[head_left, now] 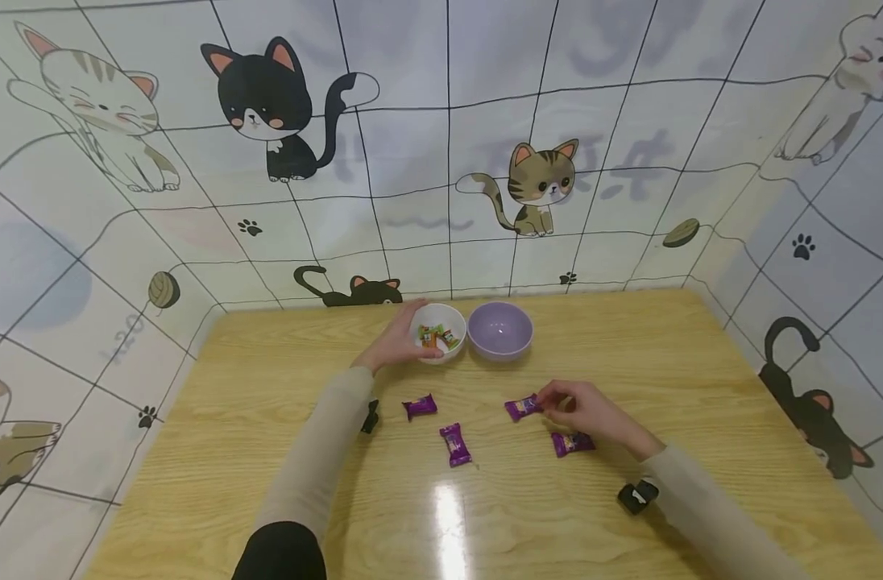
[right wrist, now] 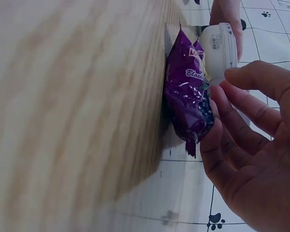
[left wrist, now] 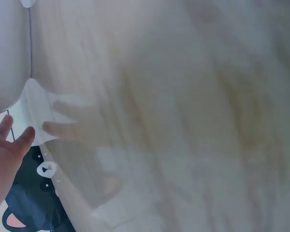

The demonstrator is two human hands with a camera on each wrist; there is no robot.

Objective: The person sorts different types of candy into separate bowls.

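Only part of the work with the wrapped sweets appears to be done. Several small sweets in green, orange and red wrappers (head_left: 433, 333) are already gathered in the white bowl (head_left: 441, 314), while nothing can be seen inside the purple bowl (head_left: 499, 330) standing just beside it. Four purple packets are left outside both bowls, lying on the surface (head_left: 282, 354): a left packet (head_left: 420, 407) below the white bowl, a middle packet (head_left: 455, 445) nearer the person, a touched packet (head_left: 521, 407) below the purple bowl, and a right packet (head_left: 572, 443) just under the wrist side of the right hand (head_left: 582, 409). The white bowl is held at its left side by the left hand (head_left: 398, 342), with the thumb laid over the near rim and the fingers spread round the far side. The touched packet is met at one end by the fingertips of the right hand, whose thumb is kept apart from the wrapper in the right wrist view; no firm pinch is shown, and the packet is not yet lifted. By this layout, the gathering of the purple packets is judged to be barely begun, with all four left to be dealt with.
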